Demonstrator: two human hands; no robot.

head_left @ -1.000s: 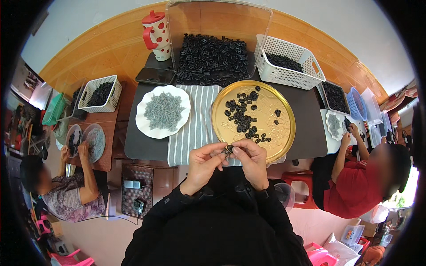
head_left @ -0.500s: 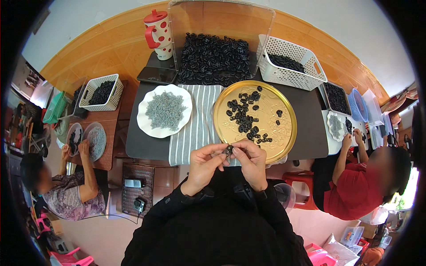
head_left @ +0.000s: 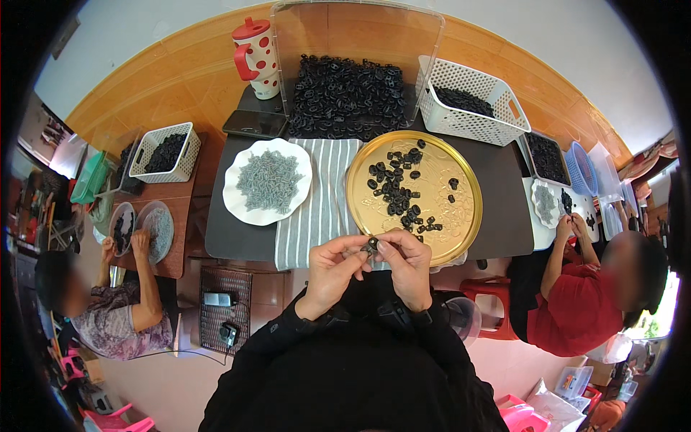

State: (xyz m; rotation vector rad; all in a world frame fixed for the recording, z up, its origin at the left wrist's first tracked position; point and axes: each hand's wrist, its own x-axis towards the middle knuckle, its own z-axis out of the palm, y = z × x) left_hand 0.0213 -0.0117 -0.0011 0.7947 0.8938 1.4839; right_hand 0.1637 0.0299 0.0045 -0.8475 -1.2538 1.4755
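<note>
Both my hands meet above the table's front edge, at the bottom of the striped cloth (head_left: pixel 317 194). A small black plastic piece (head_left: pixel 372 245) is pinched between the fingertips of my left hand (head_left: pixel 332 272) and my right hand (head_left: pixel 407 266). Something small and greyish shows beside it at the left fingers; its kind I cannot make out. To the right, a round gold tray (head_left: pixel 453 230) carries many loose black pieces (head_left: pixel 396 198). On the left, a white wavy-rimmed plate (head_left: pixel 237 205) holds a heap of small grey-green pieces (head_left: pixel 270 181).
A clear bin (head_left: pixel 360 36) of black pieces stands at the back, between a red-dotted tumbler (head_left: pixel 255 61) and a white basket (head_left: pixel 475 129). A phone (head_left: pixel 255 124) lies at the back left. People work at side tables left and right; a red stool (head_left: pixel 493 306) is at right.
My hands stay almost in place, with the fingers shifting slightly around the black piece. The co-worker on the left has moved their hands a little.
</note>
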